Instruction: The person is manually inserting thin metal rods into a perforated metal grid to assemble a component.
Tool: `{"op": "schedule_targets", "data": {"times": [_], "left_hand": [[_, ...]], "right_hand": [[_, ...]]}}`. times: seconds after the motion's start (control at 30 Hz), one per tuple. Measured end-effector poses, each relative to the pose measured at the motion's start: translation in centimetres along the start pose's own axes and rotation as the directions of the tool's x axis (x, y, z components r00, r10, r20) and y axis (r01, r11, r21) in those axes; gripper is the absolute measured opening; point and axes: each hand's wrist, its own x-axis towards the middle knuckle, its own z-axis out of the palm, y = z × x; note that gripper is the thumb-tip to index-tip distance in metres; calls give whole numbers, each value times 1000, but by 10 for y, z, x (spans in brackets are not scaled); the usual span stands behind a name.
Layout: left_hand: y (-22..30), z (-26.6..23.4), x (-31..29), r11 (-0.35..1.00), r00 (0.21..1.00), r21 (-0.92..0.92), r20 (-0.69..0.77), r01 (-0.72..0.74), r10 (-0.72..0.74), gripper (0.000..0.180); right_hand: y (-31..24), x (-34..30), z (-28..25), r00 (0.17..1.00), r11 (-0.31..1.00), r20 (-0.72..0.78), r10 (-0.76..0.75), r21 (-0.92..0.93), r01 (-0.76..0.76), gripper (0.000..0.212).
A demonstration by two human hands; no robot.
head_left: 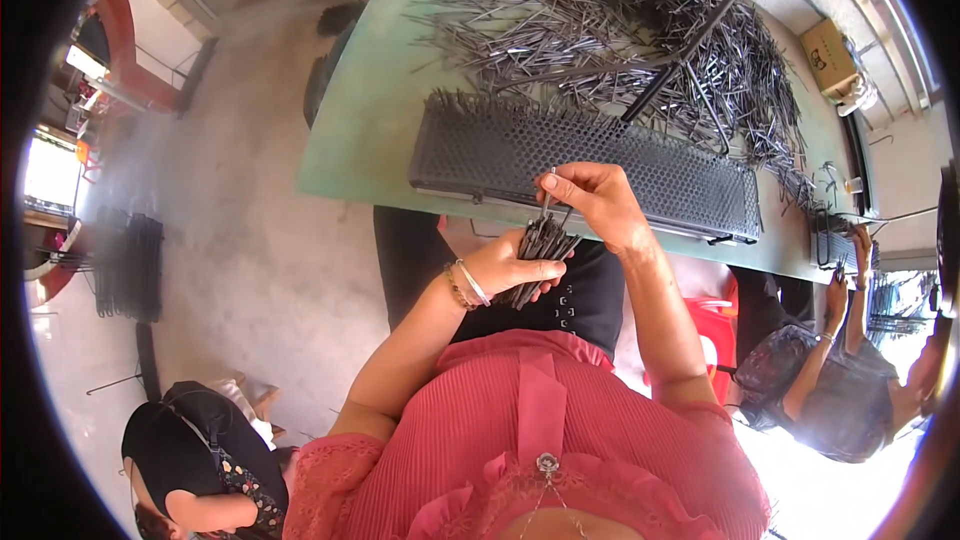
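My left hand [508, 270] is wrapped round a bundle of thin dark rods [540, 258], which stand tilted in front of my waist. Above them, my right hand [603, 202] pinches a single slim rod [548, 190] between thumb and forefinger, its lower end close to the bundle's top. Just beyond both hands lies a long black perforated rack [590, 162] along the table's near edge. Rods stick up from the holes in its far left part, while many holes nearer to me show no rods.
A large loose heap of dark rods [640, 30] covers the far part of the green table [365, 100]. A black metal frame [690, 55] rises over the rack. At the right a co-worker [835, 380] handles rods at another rack; another person [205, 460] is at lower left. A cardboard box [828, 60] stands at far right.
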Motion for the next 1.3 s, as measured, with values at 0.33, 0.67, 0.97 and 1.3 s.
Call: {"op": "schedule_targets", "data": {"times": [0.33, 0.67, 0.97, 1.3], "left_hand": [[18, -20, -12, 982, 977, -105, -167, -155, 136, 27], [22, -48, -12, 909, 931, -370, -362, -194, 51, 27], [4, -64, -17, 911, 893, -402, -439, -96, -100, 21], [10, -61, -22, 924, 903, -366, -425, -111, -60, 24]], "right_hand": [[-20, 53, 22, 944, 968, -296, -143, 155, 195, 23], [2, 134, 39, 740, 745, -326, -588, -576, 338, 21], [17, 144, 47, 656, 508, -166, -736, -777, 373, 19], [18, 143, 47, 566, 191, 91, -819, -888, 419, 12]]}}
